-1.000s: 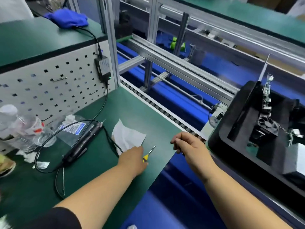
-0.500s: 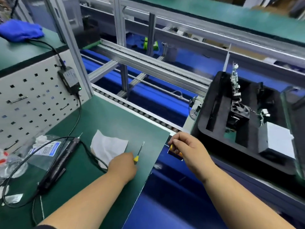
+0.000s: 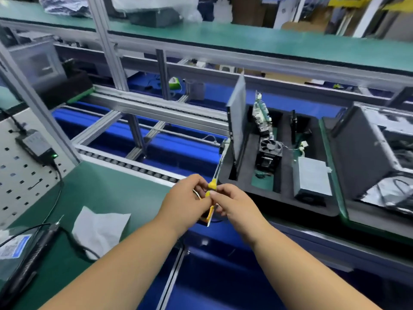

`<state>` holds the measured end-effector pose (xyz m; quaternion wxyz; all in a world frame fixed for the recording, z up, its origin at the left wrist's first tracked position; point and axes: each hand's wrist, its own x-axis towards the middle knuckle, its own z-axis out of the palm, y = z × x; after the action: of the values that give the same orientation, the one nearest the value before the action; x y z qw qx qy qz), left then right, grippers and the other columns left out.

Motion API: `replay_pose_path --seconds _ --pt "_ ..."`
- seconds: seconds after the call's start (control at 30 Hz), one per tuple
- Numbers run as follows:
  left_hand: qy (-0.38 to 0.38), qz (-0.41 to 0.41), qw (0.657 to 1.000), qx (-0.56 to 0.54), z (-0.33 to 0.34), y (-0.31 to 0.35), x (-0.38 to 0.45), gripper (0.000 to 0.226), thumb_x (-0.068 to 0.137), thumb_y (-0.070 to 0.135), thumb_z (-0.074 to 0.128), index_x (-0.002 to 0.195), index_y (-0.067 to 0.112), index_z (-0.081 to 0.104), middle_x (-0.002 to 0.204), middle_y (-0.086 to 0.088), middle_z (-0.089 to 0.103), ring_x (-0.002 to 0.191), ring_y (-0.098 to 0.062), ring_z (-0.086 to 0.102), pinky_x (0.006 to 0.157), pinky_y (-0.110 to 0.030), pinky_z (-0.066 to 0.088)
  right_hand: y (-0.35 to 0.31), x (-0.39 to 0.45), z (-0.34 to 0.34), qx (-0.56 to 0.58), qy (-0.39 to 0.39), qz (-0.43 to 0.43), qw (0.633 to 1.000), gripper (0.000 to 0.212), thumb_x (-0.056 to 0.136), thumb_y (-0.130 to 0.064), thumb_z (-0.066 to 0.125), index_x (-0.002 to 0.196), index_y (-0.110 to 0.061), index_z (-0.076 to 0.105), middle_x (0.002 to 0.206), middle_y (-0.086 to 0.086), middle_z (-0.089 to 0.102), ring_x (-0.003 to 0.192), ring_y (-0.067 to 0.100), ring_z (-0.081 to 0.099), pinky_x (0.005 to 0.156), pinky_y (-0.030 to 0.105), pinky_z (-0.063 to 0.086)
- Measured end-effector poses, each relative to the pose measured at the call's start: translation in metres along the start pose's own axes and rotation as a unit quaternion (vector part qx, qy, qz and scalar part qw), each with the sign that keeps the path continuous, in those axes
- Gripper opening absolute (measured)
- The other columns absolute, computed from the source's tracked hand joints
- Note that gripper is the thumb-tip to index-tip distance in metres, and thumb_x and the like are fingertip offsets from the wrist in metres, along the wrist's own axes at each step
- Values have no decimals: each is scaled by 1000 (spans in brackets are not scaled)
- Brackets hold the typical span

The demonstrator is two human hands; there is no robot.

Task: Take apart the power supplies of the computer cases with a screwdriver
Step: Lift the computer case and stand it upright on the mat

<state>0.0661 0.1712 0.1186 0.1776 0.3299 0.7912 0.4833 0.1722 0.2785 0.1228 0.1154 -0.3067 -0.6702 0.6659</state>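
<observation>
Ahead and to my right, past the bench edge, the grey power supply (image 3: 311, 178) lies flat in the black foam tray (image 3: 279, 198), nearer my right hand (image 3: 232, 203). Both hands, left hand (image 3: 186, 199) included, pinch closed on the yellow-handled screwdriver (image 3: 212, 186), its shaft pointing up and away toward the tray.

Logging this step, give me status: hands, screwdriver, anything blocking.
Left hand and right hand both gripping the yellow screwdriver. Grey power supply untouched in tray. Nothing blocking.
</observation>
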Motion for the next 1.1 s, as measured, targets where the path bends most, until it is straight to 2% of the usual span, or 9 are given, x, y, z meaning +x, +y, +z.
replay_pose_path --seconds 0.17,0.33,0.5,0.63,0.7,0.8,0.93,1.0,1.1 --pt "-29 61 998 -1 60 53 2 14 70 23 67 82 29 61 73 2 62 60 -14 53 59 -32 50 -1 -18 -73 31 44 -17 998 10 95 -12 64 103 -6 67 72 -10 64 56 -4 54 55 11 42" --pt "-100 111 989 -20 134 103 2 19 79 18 75 89 29 62 76 0 62 68 -24 56 61 -32 50 -3 -42 -165 16 87 -34 996 9 96 -12 62 94 -4 66 70 -5 61 63 6 53 61 18 42" --pt "-159 123 978 -56 209 154 6 30 83 15 76 100 35 63 88 2 65 72 -12 58 70 -24 51 0 -67 -265 23 136 -39 990 15 99 -15 55 87 -11 62 72 -1 62 70 14 59 71 32 52" --pt "-162 118 976 -81 264 187 7 27 88 13 71 97 37 64 87 1 66 68 -6 54 64 -16 45 8 -88 -338 10 156 -52 986 14 101 -17 51 92 -13 61 78 2 73 69 10 64 67 22 51" --pt "-172 112 975 -84 288 202 8 26 88 16 71 96 41 65 87 6 66 68 -4 54 64 -14 45 13 -97 -367 13 162 -57 985 12 101 -18 53 95 -14 63 78 1 72 70 9 63 68 22 50" --pt "-205 100 970 -84 323 220 6 25 80 29 77 96 44 64 90 6 68 72 -3 58 71 -17 51 20 -107 -400 -4 172 -56 983 13 99 -21 59 89 -21 66 72 -9 66 71 11 60 70 29 51" --pt "-236 95 964 -76 361 236 7 35 64 51 79 96 43 64 89 4 69 76 -16 67 72 -24 57 23 -110 -429 -23 170 -54 984 6 96 -21 63 94 -20 69 82 -3 70 75 16 65 69 28 54" --pt "-237 103 964 -60 373 240 11 31 68 47 78 95 43 64 84 8 70 70 -8 65 66 -20 53 24 -105 -438 -46 177 -48 982 4 94 -23 66 94 -24 70 85 -1 71 77 16 67 70 28 55" --pt "-218 91 971 -36 379 237 26 28 76 27 77 93 45 65 77 12 68 62 1 58 62 -17 48 24 -92 -443 -38 172 -41 984 7 94 -19 67 97 -24 68 78 -5 68 67 6 66 66 23 54"
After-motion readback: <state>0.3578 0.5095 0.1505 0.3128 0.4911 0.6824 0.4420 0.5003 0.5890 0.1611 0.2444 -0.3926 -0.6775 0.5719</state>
